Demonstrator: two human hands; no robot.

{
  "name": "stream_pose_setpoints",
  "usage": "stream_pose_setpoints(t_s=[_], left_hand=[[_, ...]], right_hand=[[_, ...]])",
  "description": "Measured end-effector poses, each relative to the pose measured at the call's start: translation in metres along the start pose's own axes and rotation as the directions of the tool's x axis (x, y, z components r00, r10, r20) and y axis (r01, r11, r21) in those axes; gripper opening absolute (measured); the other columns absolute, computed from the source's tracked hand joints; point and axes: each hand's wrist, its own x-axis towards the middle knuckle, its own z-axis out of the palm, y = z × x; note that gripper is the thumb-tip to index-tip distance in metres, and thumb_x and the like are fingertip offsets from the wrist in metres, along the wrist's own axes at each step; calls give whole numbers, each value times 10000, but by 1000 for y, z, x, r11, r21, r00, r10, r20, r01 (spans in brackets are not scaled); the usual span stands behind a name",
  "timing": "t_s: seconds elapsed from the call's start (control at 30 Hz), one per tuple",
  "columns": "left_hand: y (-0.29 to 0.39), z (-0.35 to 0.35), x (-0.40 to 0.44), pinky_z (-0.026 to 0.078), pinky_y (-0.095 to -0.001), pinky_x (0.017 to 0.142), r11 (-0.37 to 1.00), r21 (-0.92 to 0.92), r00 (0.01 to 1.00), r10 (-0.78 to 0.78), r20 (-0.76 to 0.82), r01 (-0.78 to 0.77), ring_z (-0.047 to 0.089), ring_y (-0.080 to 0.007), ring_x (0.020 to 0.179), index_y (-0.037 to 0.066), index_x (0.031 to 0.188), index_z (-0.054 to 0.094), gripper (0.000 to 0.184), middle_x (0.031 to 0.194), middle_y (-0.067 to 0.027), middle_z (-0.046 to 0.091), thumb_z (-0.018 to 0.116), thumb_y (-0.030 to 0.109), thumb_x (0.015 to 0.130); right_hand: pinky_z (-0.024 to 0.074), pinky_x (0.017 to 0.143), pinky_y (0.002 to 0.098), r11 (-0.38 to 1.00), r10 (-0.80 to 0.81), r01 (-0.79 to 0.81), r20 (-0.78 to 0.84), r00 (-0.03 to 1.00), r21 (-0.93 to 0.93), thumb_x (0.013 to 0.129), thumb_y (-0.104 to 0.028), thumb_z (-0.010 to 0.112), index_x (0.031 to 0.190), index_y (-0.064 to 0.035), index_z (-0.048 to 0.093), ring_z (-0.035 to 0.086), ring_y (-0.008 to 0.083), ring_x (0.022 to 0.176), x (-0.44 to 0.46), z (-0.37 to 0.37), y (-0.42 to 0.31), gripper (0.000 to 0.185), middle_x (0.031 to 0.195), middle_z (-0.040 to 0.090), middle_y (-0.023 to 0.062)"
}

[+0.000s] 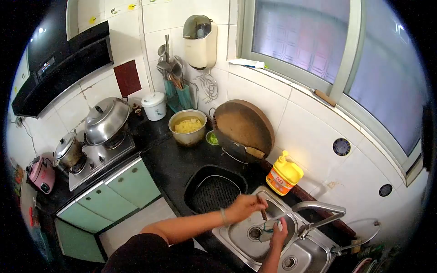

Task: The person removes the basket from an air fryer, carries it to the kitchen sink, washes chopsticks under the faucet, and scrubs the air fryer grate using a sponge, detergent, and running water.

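Over the left basin of the steel sink [236, 239], my left hand [246, 208] is closed around a thin brown stick-like utensil [263, 214] that points down. Whether it is one stick or a pair, I cannot tell. Close by on the right, my right hand [279, 233] grips a pale cloth [267, 230] with dark green edging, bunched in the fingers. The cloth hangs near the drain, just below the utensil's lower end. A curved faucet [321, 207] reaches toward the basin from the right.
A black ridged pan [215, 191] lies left of the sink. Behind stand a yellow pump bottle [284, 175], a round wooden board [243, 125], a pot of yellow food pieces [187, 129] and a small green-filled bowl [212, 138]. A stove [102, 157] with two lidded pots is at left.
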Motion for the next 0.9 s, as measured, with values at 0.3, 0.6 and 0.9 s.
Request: stream_pose_setpoints(t_s=[0.3, 0.6, 0.9], left_hand=[[-3, -316, 24, 524, -259, 655, 982, -173, 705, -67, -706, -79, 610, -138, 748, 1, 901, 586, 122, 849, -78, 629, 551, 108, 854], [-78, -618, 118, 490, -225, 587, 937, 318, 367, 349, -862, -146, 581, -104, 638, -7, 893, 604, 160, 765, -54, 625, 562, 142, 852], [-168, -658, 228, 474, -394, 716, 650, 642, 609, 332, -721, 406, 596, -330, 764, 26, 873, 609, 154, 841, -172, 619, 597, 163, 803]], right_hand=[[367, 550, 284, 941, 248, -96, -472, 846, 324, 845, -263, 567, 711, -58, 491, 437, 132, 602, 59, 85, -25, 256, 664, 460, 20], [296, 512, 323, 956, 277, -275, -626, 729, 102, 827, -298, 583, 591, -49, 436, 383, 147, 539, -14, 155, -33, 373, 540, 368, 12], [369, 624, 408, 800, 192, -515, -684, 704, -306, 838, -389, 524, 758, -13, 540, 476, 230, 616, -83, 158, -58, 384, 671, 529, 109]])
